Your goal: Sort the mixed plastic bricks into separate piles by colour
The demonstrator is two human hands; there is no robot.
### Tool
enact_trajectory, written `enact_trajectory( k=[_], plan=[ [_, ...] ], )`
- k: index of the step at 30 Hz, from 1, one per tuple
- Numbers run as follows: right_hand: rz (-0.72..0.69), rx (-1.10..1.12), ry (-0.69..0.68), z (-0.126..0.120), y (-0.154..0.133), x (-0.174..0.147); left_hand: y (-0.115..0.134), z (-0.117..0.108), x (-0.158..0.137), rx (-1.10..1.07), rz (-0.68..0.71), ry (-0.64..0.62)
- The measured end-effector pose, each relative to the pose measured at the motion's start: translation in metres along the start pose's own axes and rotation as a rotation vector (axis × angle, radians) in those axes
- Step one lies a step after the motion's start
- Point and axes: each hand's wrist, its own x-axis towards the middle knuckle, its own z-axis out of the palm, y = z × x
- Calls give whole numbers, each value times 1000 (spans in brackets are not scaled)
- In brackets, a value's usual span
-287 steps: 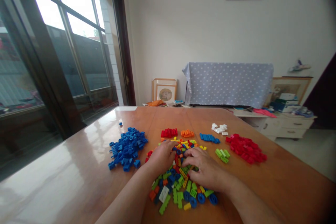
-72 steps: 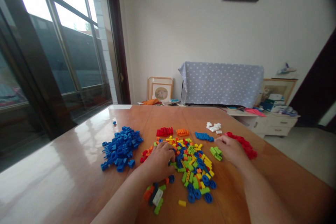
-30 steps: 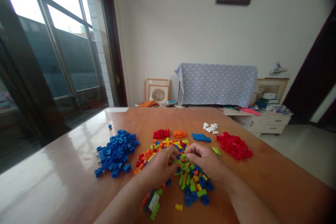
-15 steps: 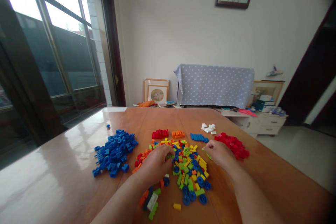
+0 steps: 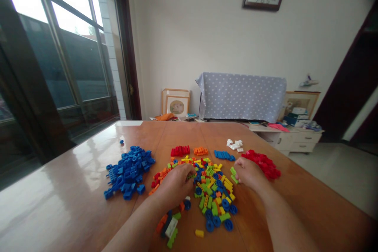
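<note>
My left hand point(image 5: 178, 181) is over the mixed pile of toy building bricks point(image 5: 211, 183), its thumb and fingers closed around a green brick point(image 5: 191, 175) that is only partly visible. To the right of the pile, my right hand point(image 5: 249, 171) is closed, with its fingertips against green bricks point(image 5: 234, 175) on the table. How many green bricks its fingers cover is hidden. Just behind that hand lies a heap of red bricks point(image 5: 261, 163). The mixed pile holds yellow, green, orange, red and blue pieces, including blue wheels point(image 5: 228, 225).
A large blue heap point(image 5: 130, 171) lies at left. Beyond the mixed pile are rows of red point(image 5: 180, 151), orange point(image 5: 201, 151) and blue bricks point(image 5: 224, 155), plus white pieces point(image 5: 235, 145). A yellow brick point(image 5: 199, 232) lies near the front of the wooden table point(image 5: 88, 204).
My right hand has shifted slightly right, and the green bricks by its fingertips now show more fully, close together. My left hand has hardly moved.
</note>
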Motion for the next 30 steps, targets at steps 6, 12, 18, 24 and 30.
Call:
enact_trajectory(
  k=[6, 12, 18, 24, 30],
  plan=[
    [42, -19, -29, 0, -12, -9, 3, -2, 0, 24, 14, -14],
    [-25, -4, 65, -11, -21, -15, 5, -4, 0, 31, 9, -22],
    [32, -48, 50, -22, -10, -14, 6, -5, -2, 37, 1, -27],
    [-3, -15, 23, -13, -9, -14, 8, -6, -1, 52, -2, -39],
    [4, 92, -12, -4, -10, -12, 8, -6, -1, 59, 2, -43]
  ],
)
